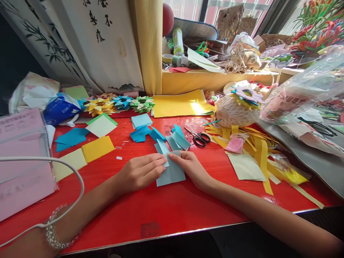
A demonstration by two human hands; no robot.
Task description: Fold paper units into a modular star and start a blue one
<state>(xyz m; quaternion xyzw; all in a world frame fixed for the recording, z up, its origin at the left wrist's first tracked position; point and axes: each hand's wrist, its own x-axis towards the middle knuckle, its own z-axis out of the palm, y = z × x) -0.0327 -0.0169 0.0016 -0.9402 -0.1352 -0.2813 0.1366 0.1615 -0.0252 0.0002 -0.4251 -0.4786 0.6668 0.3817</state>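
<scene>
Between my hands lies a light blue paper sheet (172, 175) with fold creases, close to the red tabletop. My left hand (143, 170) has its fingers pressed together on the sheet's left side, where a narrow flap stands up. On the right, my right hand (192, 166) pinches the upper edge between thumb and fingers. Just beyond them are folded blue pieces (141, 133) and more folded light blue paper (178, 138). Black-handled scissors (200, 139) rest to the right of these. A small stack of light blue squares (141, 120) sits farther back.
Coloured paper squares (98, 148) lie to the left, near a pink folder (21, 161) and a white cable (80, 179). Folded paper stars (122, 103) and yellow sheets (180, 104) line the back. Yellow strips (262, 157) and a netted ball (236, 111) are at right.
</scene>
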